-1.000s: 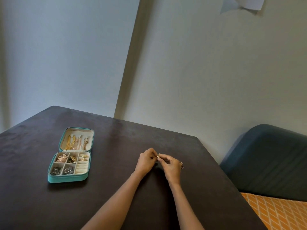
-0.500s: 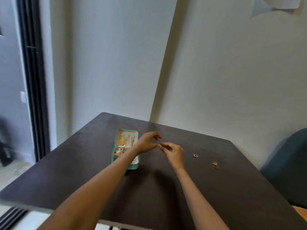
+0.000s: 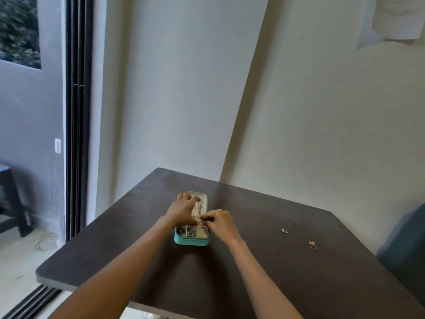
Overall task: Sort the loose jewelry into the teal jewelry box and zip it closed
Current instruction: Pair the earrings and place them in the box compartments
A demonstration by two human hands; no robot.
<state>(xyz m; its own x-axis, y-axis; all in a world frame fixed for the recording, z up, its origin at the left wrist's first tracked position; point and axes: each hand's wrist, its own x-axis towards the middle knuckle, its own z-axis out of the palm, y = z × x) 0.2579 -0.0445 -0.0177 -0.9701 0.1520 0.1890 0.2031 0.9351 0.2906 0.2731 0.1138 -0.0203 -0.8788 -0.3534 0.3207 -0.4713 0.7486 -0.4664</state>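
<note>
Both hands now over the open teal jewelry box [image 3: 192,241], right hand [image 3: 219,223] pinching a small gold piece [image 3: 202,223] above its compartments, left hand [image 3: 185,208] fingers curled over the lid, grip unclear, small jewelry in front compartments below the fingers.

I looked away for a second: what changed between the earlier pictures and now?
Both hands moved left from the bare tabletop to the open teal jewelry box. The right hand pinches a small gold piece over it; the left hand rests across the lid. The box stayed put and open.

A dark desk [image 3: 253,284] carries an open teal jewelry box [image 3: 192,241] near its middle; well right lie a small ring [image 3: 284,231] and, nearer, what looks like two gold rings [image 3: 312,245].
</note>
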